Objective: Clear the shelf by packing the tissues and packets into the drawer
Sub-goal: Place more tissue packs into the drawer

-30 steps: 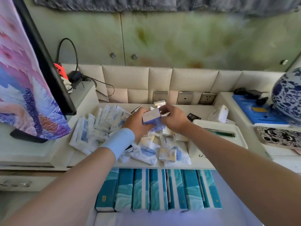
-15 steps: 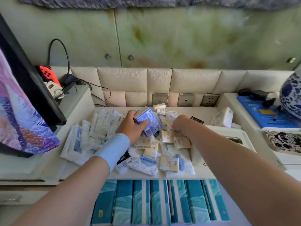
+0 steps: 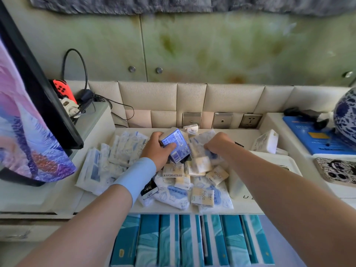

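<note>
The shelf (image 3: 123, 205) runs across the middle of the view, backed by padded cream panels, and it carries a loose heap of tissue packs and packets. Below its front edge the open drawer (image 3: 285, 237) holds a row of teal tissue boxes (image 3: 192, 241) standing on edge, side by side, filling most of its width.

On the shelf's left part lies a spread of flat white-and-blue wet-wipe packets (image 3: 113, 158), overlapping one another. In the middle and toward the front sit small cream "Face" tissue packs (image 3: 202, 196) on top of larger white packs printed with blue (image 3: 173, 193).

Compared with half a second ago, the scene is much the same. The left hand (image 3: 157, 151), with a pale blue wrist cuff, still grips the blue box (image 3: 176, 145), tilted with its barcode end toward the camera and raised just above the heap. The right hand (image 3: 217, 144) has closed further down into the heap, and its fingers are now curled around a crinkled white-and-blue pack (image 3: 200, 145) just right of the box; before, that hand was only reaching in.

A single white tissue pack (image 3: 266, 141) stands apart at the shelf's right end.
</note>
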Motion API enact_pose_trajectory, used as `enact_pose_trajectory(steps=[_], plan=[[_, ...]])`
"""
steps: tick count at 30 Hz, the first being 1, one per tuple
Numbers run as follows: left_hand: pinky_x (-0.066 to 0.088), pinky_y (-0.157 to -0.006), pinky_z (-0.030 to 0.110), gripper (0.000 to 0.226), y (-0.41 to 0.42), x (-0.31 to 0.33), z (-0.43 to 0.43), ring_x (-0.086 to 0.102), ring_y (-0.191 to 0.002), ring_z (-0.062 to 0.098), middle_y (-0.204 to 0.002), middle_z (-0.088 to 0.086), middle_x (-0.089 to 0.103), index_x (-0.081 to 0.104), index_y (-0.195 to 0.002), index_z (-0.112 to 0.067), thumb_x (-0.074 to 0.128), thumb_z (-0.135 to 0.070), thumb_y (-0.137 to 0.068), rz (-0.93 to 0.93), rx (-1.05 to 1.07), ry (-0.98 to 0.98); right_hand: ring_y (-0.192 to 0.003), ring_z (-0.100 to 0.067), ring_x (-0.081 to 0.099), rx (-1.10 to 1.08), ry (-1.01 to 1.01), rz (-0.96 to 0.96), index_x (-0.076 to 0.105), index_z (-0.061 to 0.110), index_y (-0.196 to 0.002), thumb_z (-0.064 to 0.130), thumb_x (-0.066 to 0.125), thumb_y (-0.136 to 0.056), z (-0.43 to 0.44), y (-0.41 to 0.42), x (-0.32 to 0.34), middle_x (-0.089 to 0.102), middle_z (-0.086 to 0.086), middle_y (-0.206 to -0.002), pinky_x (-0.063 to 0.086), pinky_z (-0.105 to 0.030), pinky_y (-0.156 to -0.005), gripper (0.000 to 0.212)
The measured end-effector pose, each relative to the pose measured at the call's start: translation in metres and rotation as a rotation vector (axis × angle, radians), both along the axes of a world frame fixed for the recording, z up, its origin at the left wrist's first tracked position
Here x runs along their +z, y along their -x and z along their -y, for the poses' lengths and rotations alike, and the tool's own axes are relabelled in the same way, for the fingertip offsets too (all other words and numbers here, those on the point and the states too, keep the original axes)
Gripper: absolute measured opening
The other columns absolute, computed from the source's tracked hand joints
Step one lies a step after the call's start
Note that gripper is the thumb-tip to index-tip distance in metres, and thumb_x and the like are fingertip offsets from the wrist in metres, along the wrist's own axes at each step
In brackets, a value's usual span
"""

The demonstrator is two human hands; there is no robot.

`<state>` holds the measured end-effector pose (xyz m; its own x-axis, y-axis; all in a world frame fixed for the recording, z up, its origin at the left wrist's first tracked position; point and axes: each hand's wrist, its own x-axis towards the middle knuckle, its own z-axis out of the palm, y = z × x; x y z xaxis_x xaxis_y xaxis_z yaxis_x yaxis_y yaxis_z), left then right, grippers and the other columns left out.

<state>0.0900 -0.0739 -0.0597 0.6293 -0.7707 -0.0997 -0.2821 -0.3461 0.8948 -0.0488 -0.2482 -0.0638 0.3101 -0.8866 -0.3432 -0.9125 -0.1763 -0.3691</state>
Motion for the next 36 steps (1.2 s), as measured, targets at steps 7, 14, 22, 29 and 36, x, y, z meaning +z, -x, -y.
enact_pose_trajectory(steps=[7, 14, 22, 29, 36], plan=[[0.055, -0.088, 0.047, 0.043, 0.015, 0.016, 0.013, 0.066, -0.095, 0.02, -0.102, -0.011, 0.061, 0.041, -0.115, -0.032, 0.069, -0.04, -0.083, -0.069, 0.077, 0.099, -0.055, -0.013, 0.051, -0.221, 0.141, 0.286, 0.055, 0.011, -0.075, 0.017, 0.065, -0.084, 0.014, 0.041, 0.041, 0.057, -0.003, -0.072, 0.042, -0.021, -0.046, 0.014], [0.055, -0.087, 0.047, 0.037, 0.039, 0.011, 0.022, 0.065, -0.095, 0.021, -0.1, -0.012, 0.059, 0.046, -0.112, -0.028, 0.071, -0.035, -0.085, -0.108, 0.014, 0.095, -0.119, -0.032, 0.049, -0.477, 0.29, -0.056, 0.054, 0.014, -0.131, 0.057, 0.06, -0.081, 0.048, 0.104, 0.041, 0.05, -0.012, -0.133, 0.044, -0.042, -0.1, 0.066], [0.056, -0.087, 0.049, 0.035, 0.039, -0.005, 0.025, 0.066, -0.094, 0.021, -0.102, -0.009, 0.061, 0.048, -0.111, -0.031, 0.071, -0.033, -0.085, -0.104, 0.004, 0.092, -0.107, -0.031, 0.057, -0.341, -0.03, -0.128, 0.055, 0.012, -0.121, 0.058, 0.06, -0.07, 0.128, 0.11, -0.018, 0.06, -0.005, -0.099, 0.046, -0.04, -0.097, 0.069], [0.056, -0.087, 0.05, 0.045, 0.025, -0.002, 0.008, 0.067, -0.095, 0.023, -0.106, -0.004, 0.065, 0.054, -0.118, -0.024, 0.073, -0.036, -0.08, -0.142, 0.035, 0.082, -0.103, -0.029, 0.06, -0.403, 0.219, 0.027, 0.061, 0.011, -0.117, 0.019, 0.074, -0.068, 0.057, 0.078, 0.036, 0.061, -0.009, -0.111, 0.045, -0.042, -0.098, 0.051], [0.056, -0.081, 0.039, 0.02, 0.033, 0.023, -0.03, 0.067, -0.089, 0.019, -0.103, 0.0, 0.068, 0.058, -0.104, -0.024, 0.068, -0.03, -0.088, -0.153, 0.01, 0.035, -0.063, -0.018, 0.058, -0.105, 0.085, 0.695, 0.067, 0.017, -0.076, 0.024, 0.07, -0.081, -0.026, 0.063, 0.093, 0.063, -0.001, -0.071, 0.042, -0.022, -0.05, 0.009]])
